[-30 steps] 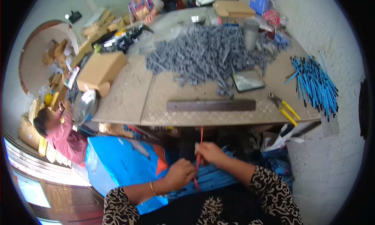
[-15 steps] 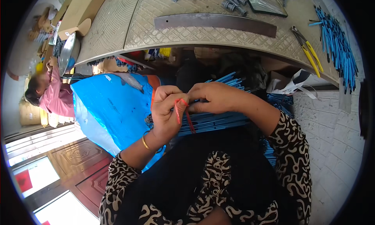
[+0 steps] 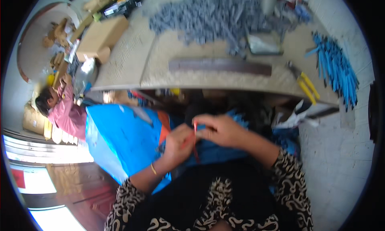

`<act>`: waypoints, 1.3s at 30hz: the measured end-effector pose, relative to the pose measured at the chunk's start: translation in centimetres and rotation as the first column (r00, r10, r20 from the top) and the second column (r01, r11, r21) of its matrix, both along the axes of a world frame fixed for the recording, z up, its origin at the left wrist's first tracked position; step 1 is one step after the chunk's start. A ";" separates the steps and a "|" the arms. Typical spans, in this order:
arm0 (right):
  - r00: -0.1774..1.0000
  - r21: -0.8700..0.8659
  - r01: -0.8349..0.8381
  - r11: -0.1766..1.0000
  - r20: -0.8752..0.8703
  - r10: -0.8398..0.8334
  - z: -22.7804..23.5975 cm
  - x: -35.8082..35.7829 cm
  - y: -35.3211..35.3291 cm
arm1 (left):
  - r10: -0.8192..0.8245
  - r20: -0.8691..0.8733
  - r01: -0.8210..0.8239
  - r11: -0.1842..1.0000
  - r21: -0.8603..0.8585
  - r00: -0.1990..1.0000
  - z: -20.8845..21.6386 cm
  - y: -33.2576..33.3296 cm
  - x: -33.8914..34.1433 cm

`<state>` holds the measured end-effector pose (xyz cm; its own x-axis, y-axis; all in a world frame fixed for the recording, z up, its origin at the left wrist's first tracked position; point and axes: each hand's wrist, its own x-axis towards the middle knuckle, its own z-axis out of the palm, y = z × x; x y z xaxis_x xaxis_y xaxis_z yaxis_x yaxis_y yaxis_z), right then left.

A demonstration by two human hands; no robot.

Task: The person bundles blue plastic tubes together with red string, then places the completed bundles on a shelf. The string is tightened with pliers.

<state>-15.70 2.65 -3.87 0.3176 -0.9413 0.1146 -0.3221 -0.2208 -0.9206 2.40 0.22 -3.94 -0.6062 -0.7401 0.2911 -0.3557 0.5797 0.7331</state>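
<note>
My left hand [image 3: 179, 144] is closed, with a red string [image 3: 195, 128] at its fingers. Close against it, my right hand [image 3: 224, 130] bends its fingers in a pinch on that same string, which stands up between the two hands. Motion blurs the fingertips, and any knot there is hidden. Beneath both hands lies a bundle of thin blue rods [image 3: 216, 151] across my lap, with the string hanging down over it. To the left of my left hand is a big blue plastic sack [image 3: 120, 136].
The table [image 3: 160, 76] ahead carries a heap of grey plastic fittings [image 3: 212, 18], a flat metal bar [image 3: 220, 66], yellow-handled pliers [image 3: 306, 86] and a pile of blue rods [image 3: 337, 66]. A cardboard box [image 3: 102, 38] stands far left. A person in pink [image 3: 68, 116] works beyond the sack.
My view has tilted up, bringing more of the table into sight. My right fingers have come to the upright red string, which earlier looped over my left hand.
</note>
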 end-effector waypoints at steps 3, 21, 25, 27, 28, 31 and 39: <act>0.985 0.103 -0.027 0.994 0.171 0.010 -0.5 0.0 -0.1 | -0.016 0.037 0.014 0.998 0.066 0.999 -0.9 -0.2 0.4; 0.878 0.218 -0.049 0.975 0.474 -0.062 -1.1 2.6 2.7 | 0.356 -0.343 0.171 0.434 0.885 0.869 -1.2 -3.3 -0.8; 0.897 0.254 -0.092 0.963 0.441 -0.030 -1.6 4.2 4.2 | 0.258 -0.161 -0.080 0.722 0.688 0.953 -3.7 -7.6 -2.6; 0.958 0.165 -0.094 0.982 0.284 0.044 -3.1 4.5 5.3 | 0.220 -0.033 -0.191 0.906 0.379 0.975 -5.7 -9.6 -3.6; 0.977 0.125 -0.094 0.988 0.203 0.067 -3.9 4.6 6.0 | 0.175 0.041 -0.178 0.978 0.106 0.984 -6.8 -10.6 -4.2; 0.964 0.228 -0.214 0.950 -0.107 0.243 -8.2 1.6 5.9 | 0.042 0.283 0.010 0.984 -0.180 0.958 -6.3 -11.2 -4.1; 0.980 0.099 -0.115 0.988 -0.151 0.129 -9.9 0.7 5.8 | -0.419 0.786 0.664 0.747 0.015 0.454 -1.0 -10.7 -2.9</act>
